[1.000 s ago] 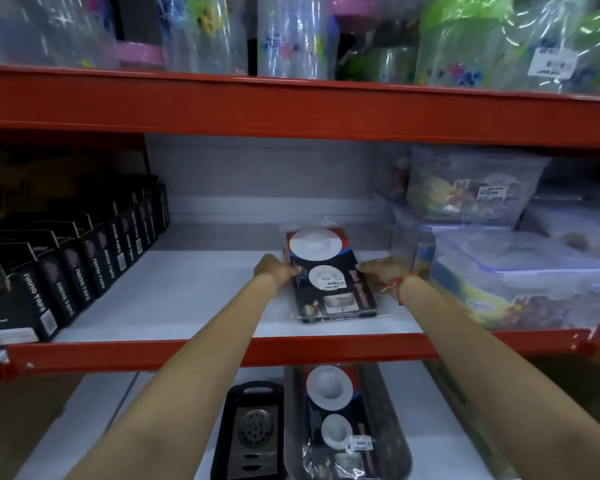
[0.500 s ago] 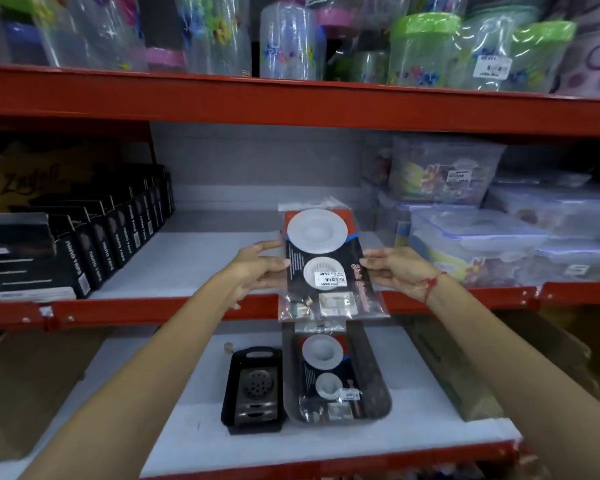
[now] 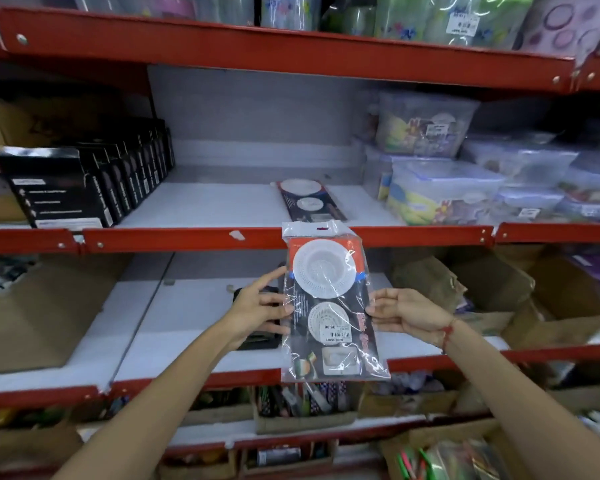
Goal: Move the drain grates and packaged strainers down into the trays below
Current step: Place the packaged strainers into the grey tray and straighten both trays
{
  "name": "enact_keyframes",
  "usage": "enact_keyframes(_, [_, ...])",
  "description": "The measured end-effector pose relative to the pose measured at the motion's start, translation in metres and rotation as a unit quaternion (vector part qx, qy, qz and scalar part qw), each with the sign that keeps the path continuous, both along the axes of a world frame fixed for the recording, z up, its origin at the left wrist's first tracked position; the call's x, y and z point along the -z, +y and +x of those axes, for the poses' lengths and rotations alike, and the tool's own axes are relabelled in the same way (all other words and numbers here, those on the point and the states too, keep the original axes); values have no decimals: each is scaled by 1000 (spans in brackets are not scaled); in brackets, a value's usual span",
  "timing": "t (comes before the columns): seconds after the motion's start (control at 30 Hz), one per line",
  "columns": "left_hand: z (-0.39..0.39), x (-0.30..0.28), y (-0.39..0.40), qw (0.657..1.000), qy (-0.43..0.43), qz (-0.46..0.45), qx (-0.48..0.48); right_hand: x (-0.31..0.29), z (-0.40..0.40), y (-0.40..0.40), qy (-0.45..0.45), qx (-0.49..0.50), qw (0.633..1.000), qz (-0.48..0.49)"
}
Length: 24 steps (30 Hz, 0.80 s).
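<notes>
A packaged strainer (image 3: 329,306), clear plastic over a dark card with two white round strainers, hangs upright in front of the lower shelf. My left hand (image 3: 257,310) pinches its left edge and my right hand (image 3: 400,311) pinches its right edge. Another packaged strainer (image 3: 309,199) lies flat on the white middle shelf above. A black tray (image 3: 260,341) sits on the lower shelf, mostly hidden behind my left hand and the package. The second tray is hidden behind the held package.
Black boxes (image 3: 94,181) line the middle shelf's left; clear lidded containers (image 3: 465,181) fill its right. Red shelf rails (image 3: 187,239) cross in front. Cardboard boxes (image 3: 39,313) flank the lower shelf on both sides. Jars stand on the top shelf.
Both hands lifted the packaged strainer off the middle shelf and brought it down and toward me, in front of the lower shelf. The view has pulled back, showing more shelves below.
</notes>
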<state>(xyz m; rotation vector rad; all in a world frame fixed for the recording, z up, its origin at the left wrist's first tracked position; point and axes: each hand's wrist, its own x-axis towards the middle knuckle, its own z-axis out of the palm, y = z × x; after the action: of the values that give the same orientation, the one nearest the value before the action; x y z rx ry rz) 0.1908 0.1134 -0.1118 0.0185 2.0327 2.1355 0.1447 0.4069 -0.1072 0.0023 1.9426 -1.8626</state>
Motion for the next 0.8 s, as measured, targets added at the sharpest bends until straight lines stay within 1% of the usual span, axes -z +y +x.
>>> enact_keyframes(0.13, [9, 24, 3, 999, -25, -20, -1, 30, 8, 4, -33, 1, 999, 7])
enact_keyframes(0.27, [0, 44, 6, 997, -69, -28, -14, 55, 0, 1, -58, 11, 998, 16])
enact_keyframes(0.43, [-36, 66, 13, 989, -126, -41, -60, 80, -36, -7, -74, 75, 993, 56])
enact_keyframes(0.53, [-59, 72, 23, 983, -160, -19, -82, 98, -64, -16, -85, 119, 985, 88])
enact_keyframes(0.6, [-72, 74, 32, 979, -178, -2, -97, 112, -81, -16, -89, 129, 982, 108])
enact_keyframes(0.67, [-85, 76, 38, 974, -196, 6, -110, 131, -107, -12, -90, 117, 981, 123])
enact_keyframes(0.73, [-93, 80, 43, 972, -207, 8, -115, 130, -117, -16, -71, 101, 978, 165])
enact_keyframes(0.8, [-104, 86, 48, 972, -213, 2, -98, 129, -126, -23, -39, 94, 970, 219])
